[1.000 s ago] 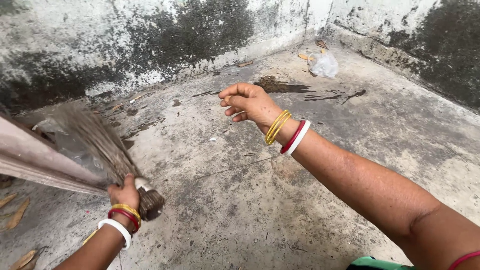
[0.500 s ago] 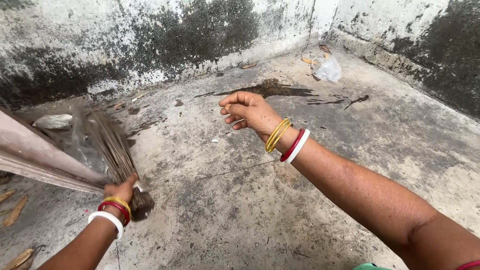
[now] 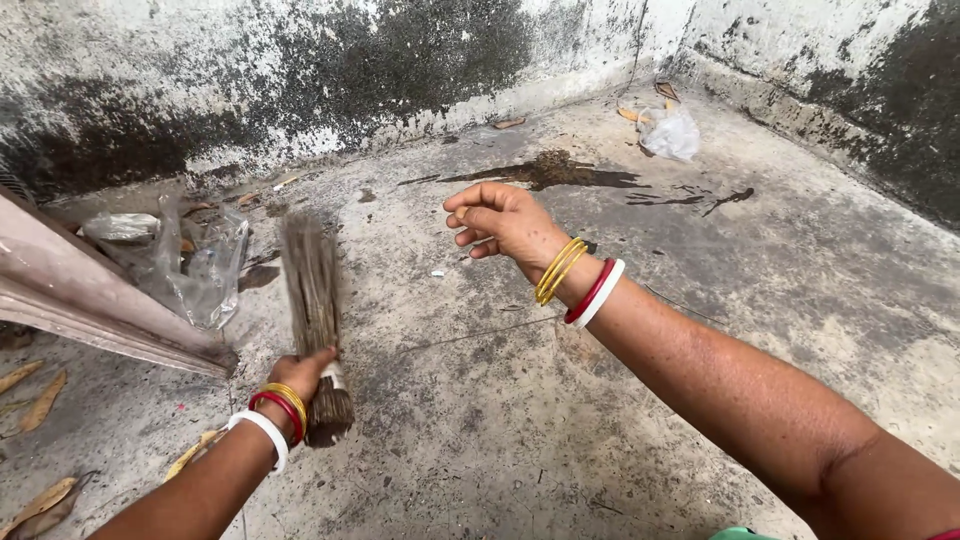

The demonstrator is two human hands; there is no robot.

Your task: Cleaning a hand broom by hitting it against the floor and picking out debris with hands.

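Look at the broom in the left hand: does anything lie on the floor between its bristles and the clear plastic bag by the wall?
Nothing visible does. The left hand holds the broom; the plastic bag lies just left of the bristles, with bare floor between.

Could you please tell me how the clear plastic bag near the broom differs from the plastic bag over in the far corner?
The clear bag is see-through and lies spread out beside the broom in the left hand. The corner bag looks whitish, bunched into a lump, far from both hands, by the wall junction. Both are crumpled plastic lying on the dirty concrete floor.
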